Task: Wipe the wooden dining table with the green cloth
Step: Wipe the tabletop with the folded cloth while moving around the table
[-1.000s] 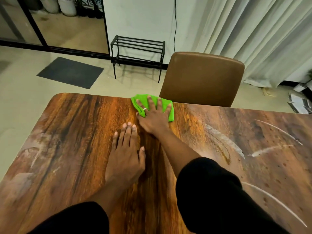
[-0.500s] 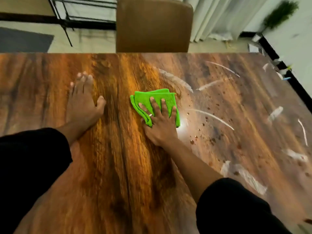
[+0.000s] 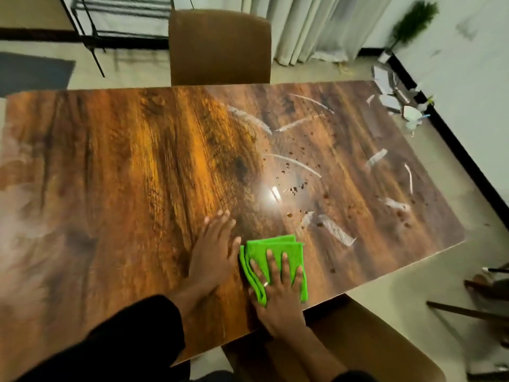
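The folded green cloth [image 3: 275,260] lies flat on the wooden dining table [image 3: 124,175], close to its near edge. My right hand [image 3: 278,293] presses down on the cloth with fingers spread over it. My left hand [image 3: 212,257] rests flat on the bare wood just left of the cloth, its fingers together, holding nothing. White smears [image 3: 336,230] and several brown crumbs [image 3: 293,190] mark the right half of the table, beyond the cloth.
A brown chair [image 3: 220,48] stands at the far side of the table. Another brown chair seat [image 3: 358,343] sits below the near edge. A black metal rack [image 3: 121,17], a dark mat [image 3: 33,73], curtains and floor clutter at right surround the table.
My right hand has dragged the cloth from the far edge back across the table to the near edge. My left hand has shifted to rest right beside it.
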